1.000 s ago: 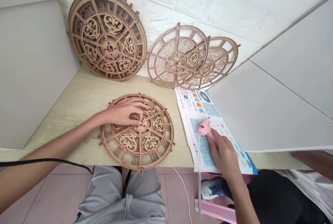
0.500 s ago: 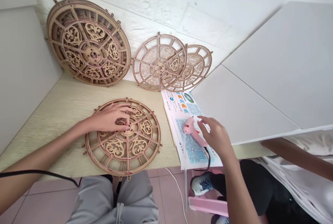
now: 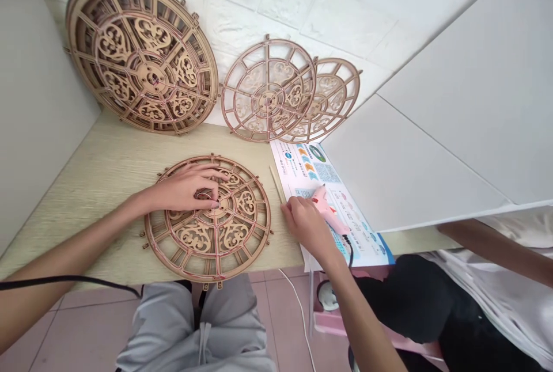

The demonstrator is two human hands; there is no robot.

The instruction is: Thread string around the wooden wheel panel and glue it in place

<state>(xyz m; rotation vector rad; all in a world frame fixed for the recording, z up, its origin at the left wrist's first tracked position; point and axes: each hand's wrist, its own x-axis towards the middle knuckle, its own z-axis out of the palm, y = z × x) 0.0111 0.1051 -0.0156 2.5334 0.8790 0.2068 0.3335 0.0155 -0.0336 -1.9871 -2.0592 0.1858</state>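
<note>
A round wooden lattice panel (image 3: 192,238) with scroll cut-outs lies flat on the table before me. My left hand (image 3: 185,189) is on its upper left part, with index finger and thumb bent together at the hub and the other fingers stretched over the scrollwork. To the right, the fingers of my right hand (image 3: 305,221) are closed around the near end of a thin wooden stick (image 3: 277,183). Just beyond that hand, a pink hot glue gun (image 3: 332,213) lies on a printed sheet (image 3: 311,162), partly hidden by the hand.
A thick stack of similar round panels (image 3: 147,55) leans on the wall at the back left. Two thinner discs (image 3: 268,93) lean beside it. White boards (image 3: 449,130) bound the right side. Another person's arm (image 3: 488,245) is at the far right. A black cable (image 3: 78,280) crosses my left forearm.
My right hand has moved left from beside the glue gun and has taken hold of the thin stick. The left hand stays on the panel. The view has shifted slightly.
</note>
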